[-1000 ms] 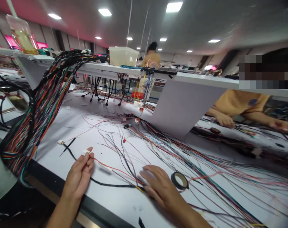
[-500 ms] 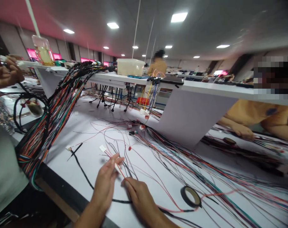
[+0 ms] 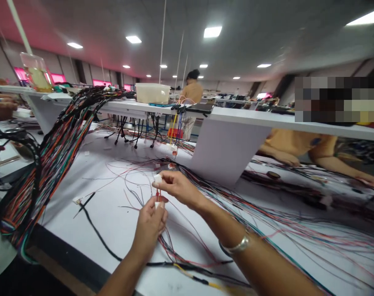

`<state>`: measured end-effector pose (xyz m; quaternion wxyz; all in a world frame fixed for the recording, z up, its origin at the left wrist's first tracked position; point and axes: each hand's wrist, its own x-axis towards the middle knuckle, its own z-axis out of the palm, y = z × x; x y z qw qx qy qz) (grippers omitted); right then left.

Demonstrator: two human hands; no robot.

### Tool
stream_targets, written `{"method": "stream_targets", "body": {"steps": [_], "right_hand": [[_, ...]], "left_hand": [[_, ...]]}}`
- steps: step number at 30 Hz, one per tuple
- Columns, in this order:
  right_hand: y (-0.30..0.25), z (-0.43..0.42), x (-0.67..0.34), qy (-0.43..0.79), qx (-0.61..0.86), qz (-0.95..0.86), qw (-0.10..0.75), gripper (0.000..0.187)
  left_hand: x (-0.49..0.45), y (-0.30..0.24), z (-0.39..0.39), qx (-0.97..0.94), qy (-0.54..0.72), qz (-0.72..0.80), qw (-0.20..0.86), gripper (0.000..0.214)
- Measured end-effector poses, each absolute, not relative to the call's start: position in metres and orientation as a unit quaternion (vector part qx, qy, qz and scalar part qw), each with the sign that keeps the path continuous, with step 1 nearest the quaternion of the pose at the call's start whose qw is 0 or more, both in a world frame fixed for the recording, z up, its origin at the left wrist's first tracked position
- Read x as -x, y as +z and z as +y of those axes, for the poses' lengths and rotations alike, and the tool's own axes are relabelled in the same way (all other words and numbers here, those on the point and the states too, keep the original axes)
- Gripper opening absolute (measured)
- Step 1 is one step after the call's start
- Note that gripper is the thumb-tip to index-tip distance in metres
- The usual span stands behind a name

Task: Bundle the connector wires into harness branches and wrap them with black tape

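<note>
A white connector [image 3: 157, 180] is pinched between the thumb and fingers of my right hand [image 3: 182, 189], above the white table. Short red wires [image 3: 159, 194] run down from it to my left hand [image 3: 152, 218]. My left hand is closed around these wires, and a small white piece shows at its thumb tip; I cannot make out its kind. Below that hand, more thin wires [image 3: 166, 242] trail onto the table. Beside my left forearm lies a black-wrapped cable [image 3: 98, 235] with a small connector [image 3: 77, 201] at its far end.
A thick wire bundle [image 3: 61, 150] hangs from the raised shelf [image 3: 236, 116] at left. Loose wires [image 3: 267, 216] spread across the right side. On the shelf stands a plastic box [image 3: 152, 93]. A co-worker in yellow [image 3: 294, 144] sits across; another person's hand [image 3: 1, 107] is at far left.
My right hand has moved up and forward from the wire to the white connector. My left hand has shifted slightly right, still gripping the wires. The view has turned right, and the black tape roll no longer shows.
</note>
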<state>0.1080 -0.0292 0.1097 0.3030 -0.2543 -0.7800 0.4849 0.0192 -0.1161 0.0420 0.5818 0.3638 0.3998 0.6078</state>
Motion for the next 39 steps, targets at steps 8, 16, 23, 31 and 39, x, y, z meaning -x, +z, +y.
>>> {"method": "stream_targets", "body": {"steps": [8,16,23,31,39], "right_hand": [[0.069,-0.043,-0.119,0.586,0.324,-0.58,0.464,0.034],[0.091,-0.049,-0.253,0.317,0.416,-0.821,0.231,0.022],[0.042,-0.092,-0.327,0.166,0.459,-0.869,0.084,0.032],[0.033,-0.065,-0.326,0.139,0.392,-0.908,0.055,0.024],[0.046,-0.114,-0.278,0.275,0.42,-0.848,0.17,0.025]], "left_hand": [[-0.034,0.037,-0.113,-0.369,0.571,0.482,0.553,0.041],[-0.024,0.025,-0.11,-0.347,0.574,0.447,0.592,0.033],[-0.021,0.03,-0.11,-0.319,0.586,0.433,0.606,0.031],[-0.023,0.029,-0.11,-0.289,0.607,0.402,0.622,0.025],[-0.022,0.025,-0.109,-0.301,0.604,0.393,0.625,0.03]]}}
